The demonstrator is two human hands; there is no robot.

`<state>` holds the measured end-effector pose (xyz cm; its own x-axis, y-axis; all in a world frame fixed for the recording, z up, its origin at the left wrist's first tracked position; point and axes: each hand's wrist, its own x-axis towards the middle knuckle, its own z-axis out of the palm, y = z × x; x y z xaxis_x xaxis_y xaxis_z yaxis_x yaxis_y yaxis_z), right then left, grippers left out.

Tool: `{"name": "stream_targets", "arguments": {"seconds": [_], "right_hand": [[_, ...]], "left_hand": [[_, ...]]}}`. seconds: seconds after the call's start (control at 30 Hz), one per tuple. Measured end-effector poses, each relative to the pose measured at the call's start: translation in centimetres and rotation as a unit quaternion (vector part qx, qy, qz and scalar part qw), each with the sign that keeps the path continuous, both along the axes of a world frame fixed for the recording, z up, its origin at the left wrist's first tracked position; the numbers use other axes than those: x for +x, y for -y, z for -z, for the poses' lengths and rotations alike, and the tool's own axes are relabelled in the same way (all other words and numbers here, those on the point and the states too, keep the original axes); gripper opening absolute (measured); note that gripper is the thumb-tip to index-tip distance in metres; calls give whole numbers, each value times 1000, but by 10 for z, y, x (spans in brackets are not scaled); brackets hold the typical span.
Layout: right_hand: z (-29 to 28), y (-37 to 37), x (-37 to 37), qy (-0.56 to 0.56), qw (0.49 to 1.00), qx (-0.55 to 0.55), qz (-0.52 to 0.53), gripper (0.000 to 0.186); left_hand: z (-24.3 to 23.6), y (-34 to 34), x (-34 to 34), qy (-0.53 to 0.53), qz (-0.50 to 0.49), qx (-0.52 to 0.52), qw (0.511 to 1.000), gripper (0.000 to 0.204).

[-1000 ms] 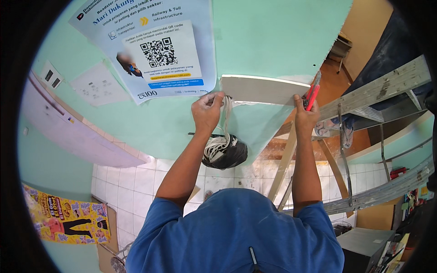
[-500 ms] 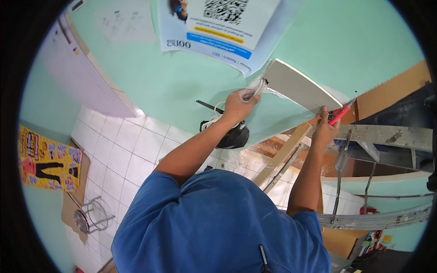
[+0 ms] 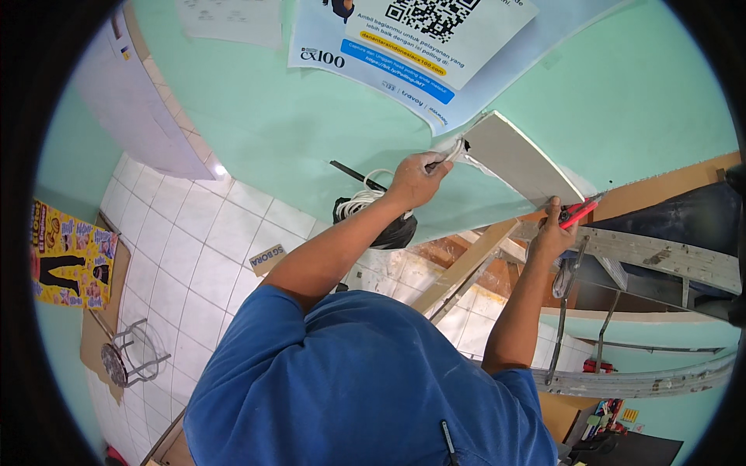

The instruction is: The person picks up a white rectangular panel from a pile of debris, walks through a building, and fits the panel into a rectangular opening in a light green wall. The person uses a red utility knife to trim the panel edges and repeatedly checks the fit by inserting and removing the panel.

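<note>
A grey board (image 3: pixel 517 159) leans against the mint wall (image 3: pixel 233 116), with a dark hole and white plaster at its upper left end. My left hand (image 3: pixel 420 175) is closed on white cable (image 3: pixel 452 155) beside that end. My right hand (image 3: pixel 556 229) is closed on red-handled pliers (image 3: pixel 577 215), with its thumb at the board's lower right corner. Below my left hand, a coil of white cable (image 3: pixel 359 204) sits in a black bag (image 3: pixel 396 233) beside a thin black bar (image 3: pixel 343 168).
A worn metal ladder (image 3: pixel 653 252) and wooden planks (image 3: pixel 458 276) stand at the right. Posters (image 3: pixel 388 62) hang above the board, and a yellow poster (image 3: pixel 74 256) hangs at the left. A stool (image 3: pixel 140 353) stands on the tiled floor (image 3: pixel 202 256). Red objects and clutter (image 3: pixel 606 415) are at lower right.
The view has turned. The board has gone from nearly level to slanting down to the right, and my left hand has shifted right with the cable, away from the bag.
</note>
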<state>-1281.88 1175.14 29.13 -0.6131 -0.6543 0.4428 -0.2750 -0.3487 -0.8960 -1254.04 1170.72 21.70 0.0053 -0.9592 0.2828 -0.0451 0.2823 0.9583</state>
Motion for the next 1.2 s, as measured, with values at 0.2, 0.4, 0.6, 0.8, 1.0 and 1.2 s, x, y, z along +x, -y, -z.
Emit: {"name": "stream_targets", "arguments": {"seconds": [0.2, 0.4, 0.6, 0.8, 1.0, 1.2], "right_hand": [[0, 0, -1, -27, 999, 16, 23, 31], [2, 0, 4, 8, 998, 28, 48, 27], [10, 5, 8, 99, 993, -4, 63, 30], [12, 2, 12, 125, 991, -25, 37, 36], [17, -3, 13, 122, 990, -60, 45, 31], [12, 1, 6, 113, 993, -8, 44, 31]], "left_hand": [[-33, -6, 12, 13, -21, 26, 999, 42], [-77, -4, 7, -39, -89, -15, 995, 37], [-77, 9, -4, 4, -119, -58, 991, 30], [-71, 11, -4, 16, -111, -26, 993, 35], [-60, 14, -5, -2, -117, -21, 993, 35], [-62, 14, -5, 17, -112, -1, 994, 34]]}}
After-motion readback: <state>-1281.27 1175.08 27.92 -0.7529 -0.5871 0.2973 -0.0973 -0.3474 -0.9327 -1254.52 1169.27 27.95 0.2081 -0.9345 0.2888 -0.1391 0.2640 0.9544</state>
